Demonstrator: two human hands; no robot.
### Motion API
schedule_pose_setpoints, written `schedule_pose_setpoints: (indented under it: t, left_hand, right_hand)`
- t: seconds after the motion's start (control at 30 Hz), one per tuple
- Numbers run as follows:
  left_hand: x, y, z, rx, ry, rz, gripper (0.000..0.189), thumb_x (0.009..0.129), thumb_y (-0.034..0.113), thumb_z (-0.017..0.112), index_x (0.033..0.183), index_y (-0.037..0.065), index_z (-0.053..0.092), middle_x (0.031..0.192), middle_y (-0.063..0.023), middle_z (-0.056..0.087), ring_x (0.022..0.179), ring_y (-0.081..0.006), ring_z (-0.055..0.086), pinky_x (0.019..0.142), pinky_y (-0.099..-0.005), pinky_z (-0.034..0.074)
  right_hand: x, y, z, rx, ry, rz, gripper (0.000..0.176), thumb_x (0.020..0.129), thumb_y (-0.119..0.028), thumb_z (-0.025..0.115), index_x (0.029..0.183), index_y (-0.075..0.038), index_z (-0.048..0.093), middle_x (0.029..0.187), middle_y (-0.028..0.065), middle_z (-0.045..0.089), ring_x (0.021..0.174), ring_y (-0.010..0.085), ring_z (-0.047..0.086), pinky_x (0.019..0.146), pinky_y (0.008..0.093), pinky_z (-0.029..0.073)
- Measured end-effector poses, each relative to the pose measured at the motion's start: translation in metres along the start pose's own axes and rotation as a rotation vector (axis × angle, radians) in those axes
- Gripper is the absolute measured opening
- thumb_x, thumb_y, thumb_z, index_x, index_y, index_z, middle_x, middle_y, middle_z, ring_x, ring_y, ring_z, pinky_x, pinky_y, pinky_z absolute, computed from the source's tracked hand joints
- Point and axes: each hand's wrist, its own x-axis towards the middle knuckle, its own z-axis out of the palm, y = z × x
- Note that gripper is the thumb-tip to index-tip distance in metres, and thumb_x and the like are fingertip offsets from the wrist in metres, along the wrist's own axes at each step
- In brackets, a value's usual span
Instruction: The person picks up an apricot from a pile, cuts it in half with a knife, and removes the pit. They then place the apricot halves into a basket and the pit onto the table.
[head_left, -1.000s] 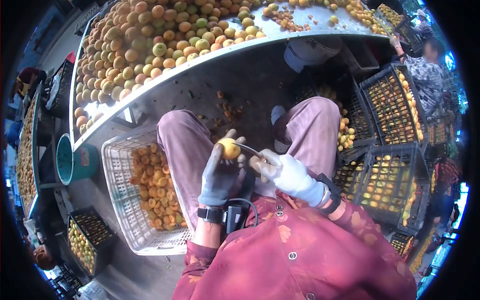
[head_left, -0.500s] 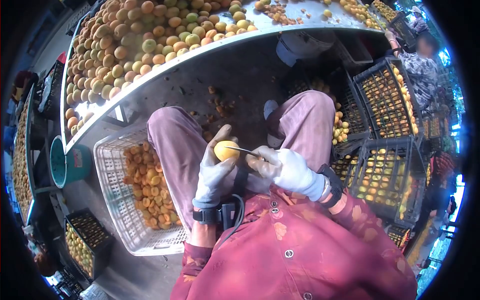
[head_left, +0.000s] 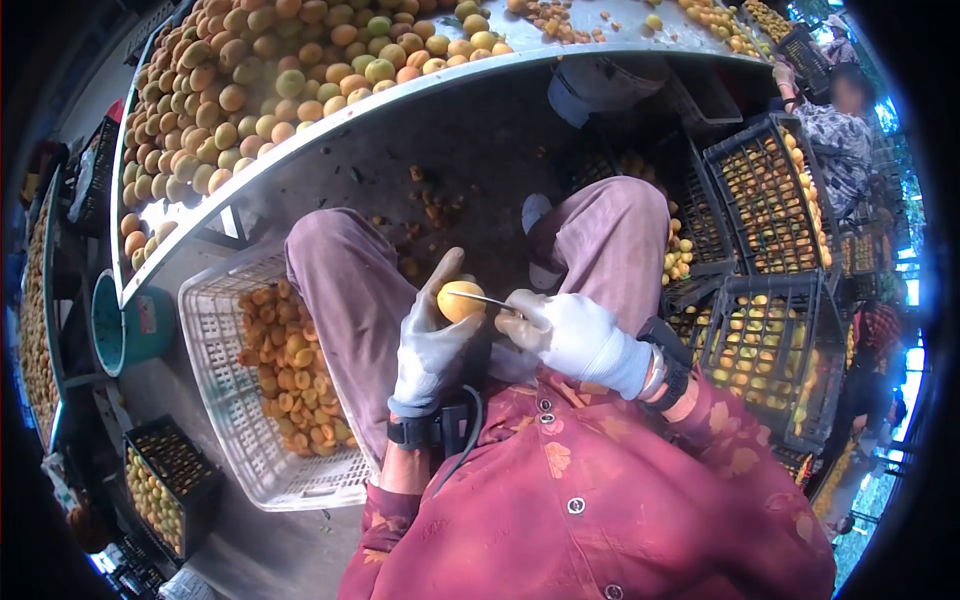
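A whole yellow fruit (head_left: 461, 303) sits in my left hand (head_left: 432, 345), which wears a white glove; the fingers curl around it above my lap. My right hand (head_left: 575, 335), gloved too, grips a small knife (head_left: 482, 297) whose thin blade lies against the top of the fruit. The knife's handle is mostly hidden by my fingers. Beside my left knee, a white plastic basket (head_left: 233, 420) holds many halved orange fruits (head_left: 300, 385).
A metal-edged table (head_left: 330, 128) heaped with whole fruits (head_left: 230, 97) crosses the front. Black crates of fruit (head_left: 765, 350) stand at the right, near a co-worker (head_left: 838, 150). A teal bucket (head_left: 135, 325) and another crate (head_left: 165, 490) are at the left. Fruit scraps (head_left: 437, 205) lie on the floor.
My left hand and the fruit have shifted slightly to the right in view. The knife blade still rests against the fruit. The surroundings have moved slightly left in view.
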Motion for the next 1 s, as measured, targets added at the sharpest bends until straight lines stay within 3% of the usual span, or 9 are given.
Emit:
schedule_pose_setpoints:
  t: [0.17, 0.23, 0.37, 0.43, 0.6, 0.87, 1.0]
  left_hand:
    - [-0.006, 0.003, 0.007, 0.0, 0.101, -0.096, 0.055, 0.082, -0.001, 0.069, 0.135, 0.0, 0.052, 0.112, -0.0049, 0.065, 0.097, -0.0095, 0.06, 0.087, -0.0227, 0.049]
    - [-0.006, 0.004, 0.006, -0.028, 0.08, -0.13, 0.054, 0.082, -0.001, 0.068, 0.135, 0.0, 0.053, 0.112, -0.0048, 0.065, 0.097, -0.0094, 0.06, 0.087, -0.0224, 0.049]
    - [-0.008, 0.001, 0.005, -0.025, 0.054, -0.151, 0.053, 0.082, 0.0, 0.069, 0.133, -0.001, 0.054, 0.112, -0.0049, 0.065, 0.097, -0.0093, 0.06, 0.086, -0.0222, 0.05]
    - [-0.007, -0.004, 0.004, -0.014, 0.042, -0.157, 0.052, 0.082, 0.0, 0.069, 0.133, -0.001, 0.054, 0.111, -0.0048, 0.065, 0.097, -0.0092, 0.06, 0.086, -0.0222, 0.05]
    - [-0.008, -0.002, 0.005, -0.022, 0.033, -0.181, 0.051, 0.082, -0.002, 0.067, 0.132, -0.002, 0.055, 0.111, -0.0043, 0.065, 0.096, -0.0093, 0.06, 0.085, -0.0222, 0.05]
    - [-0.004, -0.02, -0.008, -0.682, -0.177, -0.266, 0.07, 0.081, 0.017, 0.077, 0.138, -0.006, 0.043, 0.113, -0.0097, 0.066, 0.096, -0.0156, 0.064, 0.084, -0.0245, 0.052]
    - [0.0, -0.015, -0.001, -0.674, -0.131, -0.31, 0.066, 0.084, 0.014, 0.073, 0.14, -0.004, 0.042, 0.113, -0.0092, 0.066, 0.097, -0.0144, 0.063, 0.085, -0.0247, 0.051]
  right_hand:
    - [-0.002, -0.005, 0.001, -0.147, -0.065, -0.032, 0.021, 0.094, -0.027, 0.057, 0.098, -0.006, 0.056, 0.069, 0.0149, 0.061, 0.061, 0.0339, 0.064, 0.052, 0.0428, 0.05]
    - [-0.003, -0.006, 0.001, -0.066, -0.067, 0.063, 0.023, 0.095, -0.03, 0.055, 0.096, -0.007, 0.054, 0.065, 0.0163, 0.06, 0.061, 0.0358, 0.063, 0.052, 0.0444, 0.049]
    - [-0.007, -0.003, 0.004, -0.108, -0.05, -0.016, 0.025, 0.096, -0.032, 0.053, 0.094, -0.007, 0.053, 0.063, 0.0173, 0.059, 0.062, 0.0377, 0.063, 0.052, 0.0455, 0.049]
    - [-0.011, -0.004, 0.004, -0.034, -0.121, 0.13, 0.025, 0.097, -0.032, 0.051, 0.092, -0.007, 0.052, 0.064, 0.0176, 0.058, 0.062, 0.0382, 0.062, 0.053, 0.0461, 0.049]
    - [-0.014, -0.006, 0.002, -0.072, -0.128, 0.144, 0.023, 0.097, -0.031, 0.052, 0.093, -0.008, 0.052, 0.065, 0.0176, 0.059, 0.062, 0.0384, 0.062, 0.053, 0.0462, 0.049]
    - [-0.008, -0.01, 0.023, 0.106, -0.072, 0.204, 0.031, 0.098, -0.036, 0.049, 0.1, -0.006, 0.054, 0.07, 0.0204, 0.064, 0.065, 0.0388, 0.065, 0.057, 0.0477, 0.051]
    - [-0.001, -0.005, 0.015, 0.084, -0.094, 0.24, 0.033, 0.098, -0.037, 0.049, 0.1, -0.005, 0.055, 0.069, 0.0203, 0.064, 0.066, 0.0384, 0.065, 0.058, 0.0474, 0.052]
